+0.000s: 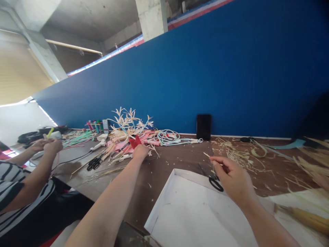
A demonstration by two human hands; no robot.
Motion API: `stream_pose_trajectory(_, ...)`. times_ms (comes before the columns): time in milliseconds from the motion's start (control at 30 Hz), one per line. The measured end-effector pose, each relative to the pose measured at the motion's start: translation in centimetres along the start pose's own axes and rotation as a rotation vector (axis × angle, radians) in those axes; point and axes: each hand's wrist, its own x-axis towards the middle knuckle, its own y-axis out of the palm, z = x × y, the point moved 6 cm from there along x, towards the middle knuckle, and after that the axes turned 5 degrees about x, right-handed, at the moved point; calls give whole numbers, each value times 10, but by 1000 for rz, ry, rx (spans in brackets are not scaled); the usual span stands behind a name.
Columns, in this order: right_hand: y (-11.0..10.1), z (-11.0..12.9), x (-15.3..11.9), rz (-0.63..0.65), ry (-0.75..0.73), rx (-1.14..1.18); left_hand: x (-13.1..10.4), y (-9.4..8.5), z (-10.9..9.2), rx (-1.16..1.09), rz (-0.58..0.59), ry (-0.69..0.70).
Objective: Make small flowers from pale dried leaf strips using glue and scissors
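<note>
My left hand [141,152] reaches into the pile at the back of the table, against a red folded piece [135,141]. Its fingers are mostly hidden, so whether it grips that piece is unclear. Pale strip flowers on light-blue stems [130,121] rise just behind it. In a pinch between thumb and forefinger, my right hand [230,173] holds a thin pale strip [206,154], its tip pointing left. Under that hand, black-handled scissors [216,184] lie at the far edge of a shallow white box [190,206].
A co-worker's hands [50,145] work at the left. Black scissors [94,163] and a white glue gun [98,144] lie left of my arm. Coiled light-blue cord [168,137], a dark upright phone-like slab [204,127] and scattered shavings [236,152] line the blue partition [205,75].
</note>
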Motion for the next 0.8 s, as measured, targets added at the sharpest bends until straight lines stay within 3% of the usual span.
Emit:
stream_pose_trajectory(100,1,-1,0,5,-4,-3,-4,-3,7,-38,9,-67)
stream_pose_trajectory(267,2,-2,0,11,10,-18,-9,-14,10,-83,-6,-59)
stream_pose_trajectory(467,-1,1,0,10,-2,-42,-19,-31,13,-57,-113,-42)
stream_pose_trajectory(800,0,-1,0,19,11,-31,-34,-3,-13,93,-24,174)
